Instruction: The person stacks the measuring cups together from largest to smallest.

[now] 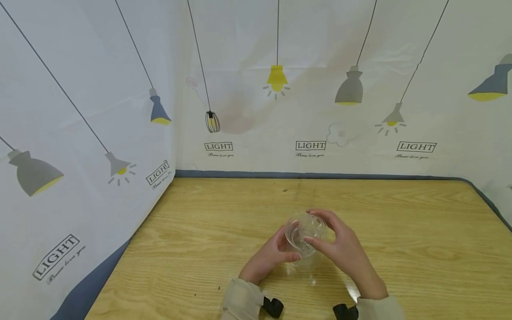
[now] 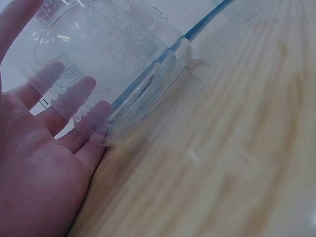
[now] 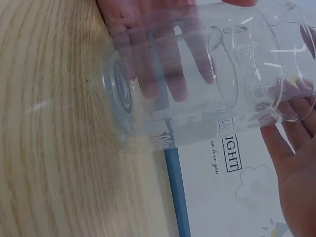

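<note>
A clear glass beaker [image 1: 295,243] with printed graduations stands on the table. My left hand [image 1: 270,254] holds it, fingers behind its wall and thumb at the near side. The left wrist view shows those fingers through the beaker wall [image 2: 118,54]. At the mouth, my right hand [image 1: 346,244] holds a smaller clear glass vessel [image 1: 312,226] between thumb and fingers. In the right wrist view, the smaller vessel [image 3: 254,74] sits partly within the upper part of the larger beaker [image 3: 192,111], its rounded bottom well above the larger beaker's base.
The wood-grain table [image 1: 192,240] extends around both hands. A white sheet [image 1: 256,111] printed with lamps stands behind and at the left, with a blue strip [image 1: 240,174] along its lower edge. Black wrist mounts [image 1: 273,307] sit at both cuffs.
</note>
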`<state>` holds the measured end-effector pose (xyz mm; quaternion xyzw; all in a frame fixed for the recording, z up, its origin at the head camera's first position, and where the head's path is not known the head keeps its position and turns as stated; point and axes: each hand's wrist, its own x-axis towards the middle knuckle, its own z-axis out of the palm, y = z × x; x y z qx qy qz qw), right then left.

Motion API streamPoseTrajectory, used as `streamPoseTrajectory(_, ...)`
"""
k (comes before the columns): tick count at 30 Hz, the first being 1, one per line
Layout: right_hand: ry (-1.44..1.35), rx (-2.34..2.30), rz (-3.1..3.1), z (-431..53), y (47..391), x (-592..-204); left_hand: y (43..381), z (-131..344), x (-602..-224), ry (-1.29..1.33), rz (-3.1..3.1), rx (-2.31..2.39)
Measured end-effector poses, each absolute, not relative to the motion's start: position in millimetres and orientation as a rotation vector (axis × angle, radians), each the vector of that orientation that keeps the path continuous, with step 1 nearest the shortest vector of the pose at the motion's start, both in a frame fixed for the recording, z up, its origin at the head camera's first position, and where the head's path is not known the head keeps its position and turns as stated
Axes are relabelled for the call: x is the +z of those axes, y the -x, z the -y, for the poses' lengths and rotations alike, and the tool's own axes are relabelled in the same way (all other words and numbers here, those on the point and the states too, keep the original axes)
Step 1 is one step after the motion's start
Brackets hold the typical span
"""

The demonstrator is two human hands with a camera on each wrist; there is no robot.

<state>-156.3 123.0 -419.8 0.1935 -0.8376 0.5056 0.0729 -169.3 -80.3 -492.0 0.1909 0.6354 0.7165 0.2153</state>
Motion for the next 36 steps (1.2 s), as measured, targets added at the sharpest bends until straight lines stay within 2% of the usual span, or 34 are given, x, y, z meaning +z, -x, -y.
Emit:
streamPoseTrajectory(14, -0.522, 1.498, 2.57, -123.5, 156.1, -424.4, 169.9, 79.3, -491.1, -0.52, -1.762, 1.987)
streamPoseTrajectory(36, -0.583, 1.517, 2.531, -122.3, 159.0, -424.4, 168.1, 80.3, -491.1, -0.506, -1.765, 1.98)
